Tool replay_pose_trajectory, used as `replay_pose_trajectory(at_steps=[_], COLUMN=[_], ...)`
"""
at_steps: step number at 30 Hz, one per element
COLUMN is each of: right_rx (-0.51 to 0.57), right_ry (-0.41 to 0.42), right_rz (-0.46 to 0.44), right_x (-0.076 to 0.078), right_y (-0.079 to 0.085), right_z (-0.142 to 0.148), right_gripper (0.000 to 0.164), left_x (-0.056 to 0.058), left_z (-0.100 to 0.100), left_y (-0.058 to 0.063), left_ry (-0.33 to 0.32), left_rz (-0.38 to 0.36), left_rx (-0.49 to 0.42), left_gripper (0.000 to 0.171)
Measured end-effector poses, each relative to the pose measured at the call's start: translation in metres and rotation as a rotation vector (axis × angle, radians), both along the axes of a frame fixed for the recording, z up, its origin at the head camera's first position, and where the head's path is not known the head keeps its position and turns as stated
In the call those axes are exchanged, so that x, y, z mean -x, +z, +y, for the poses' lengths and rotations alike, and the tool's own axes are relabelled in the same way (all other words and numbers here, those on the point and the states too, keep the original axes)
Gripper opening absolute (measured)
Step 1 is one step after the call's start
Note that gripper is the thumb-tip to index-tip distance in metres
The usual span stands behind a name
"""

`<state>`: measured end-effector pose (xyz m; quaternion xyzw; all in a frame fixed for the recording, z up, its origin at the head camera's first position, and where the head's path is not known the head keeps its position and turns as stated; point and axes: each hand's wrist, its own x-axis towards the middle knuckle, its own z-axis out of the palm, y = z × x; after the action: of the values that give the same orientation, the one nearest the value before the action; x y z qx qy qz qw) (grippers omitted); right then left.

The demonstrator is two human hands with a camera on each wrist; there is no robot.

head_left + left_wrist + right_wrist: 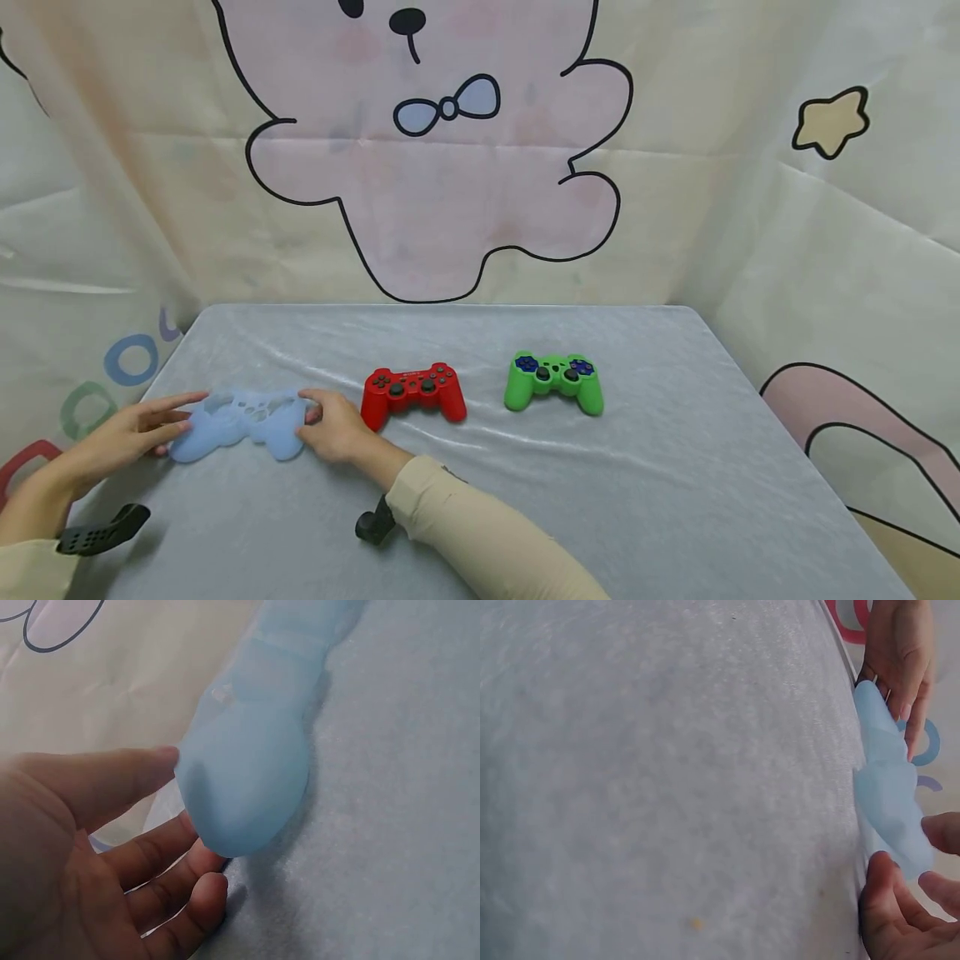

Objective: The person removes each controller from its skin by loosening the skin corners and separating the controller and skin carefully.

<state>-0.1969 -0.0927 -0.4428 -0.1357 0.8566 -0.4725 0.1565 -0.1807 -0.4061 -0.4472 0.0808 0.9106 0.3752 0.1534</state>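
A pale blue, translucent silicone controller cover (217, 429), with cut-out holes along its upper part, is at the left of the table in the head view. My left hand (123, 437) holds its left end; the left wrist view has the thumb at one edge of the rounded grip (247, 772) and the other fingers at its underside. At the opposite end, my right hand (337, 429) holds the cover between thumb and fingers. In the right wrist view the cover (892, 799) spans between both hands. A red game controller (412, 393) sits just right of my right hand.
Farther right lies a green game controller (552, 379) with dark blue button areas. Grey-blue plush cloth covers the table (600, 500). Behind it hangs a cream curtain (675, 125) with cartoon prints. Black wrist devices, one a strap (105, 531), are on both forearms.
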Motion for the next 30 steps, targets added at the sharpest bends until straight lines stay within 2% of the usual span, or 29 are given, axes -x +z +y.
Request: replay_pose_trajectory(at_steps=[3,7,12,18,23,30], right_rx=[0.0,0.0,0.046,0.11,0.139,0.134], right_ry=[-0.002,-0.01,0.018,0.075,0.133,0.166], right_rz=[-0.017,-0.035,-0.023,-0.002,0.016,0.07], right_x=[-0.003,-0.005,-0.003,-0.001,-0.002,-0.006], right_y=[0.003,0.011,0.021,0.034,0.045,0.057], right_z=[0.0,0.004,0.014,0.03,0.042,0.058], right_gripper=[0.049,0.047,0.045,0.038,0.037,0.038], left_x=[-0.002,-0.001,0.0,-0.002,-0.005,-0.011], left_z=[-0.001,0.0,0.002,0.009,0.019,0.035], left_y=[0.0,0.003,0.008,0.016,0.025,0.035], left_ry=[0.026,0.06,0.085,0.086,0.092,0.046], left_rz=[-0.012,0.023,0.077,0.134,0.207,0.265], left_rx=[-0.011,0.009,0.005,-0.006,-0.068,-0.14], left_gripper=[0.052,0.057,0.059,0.056,0.049,0.041])
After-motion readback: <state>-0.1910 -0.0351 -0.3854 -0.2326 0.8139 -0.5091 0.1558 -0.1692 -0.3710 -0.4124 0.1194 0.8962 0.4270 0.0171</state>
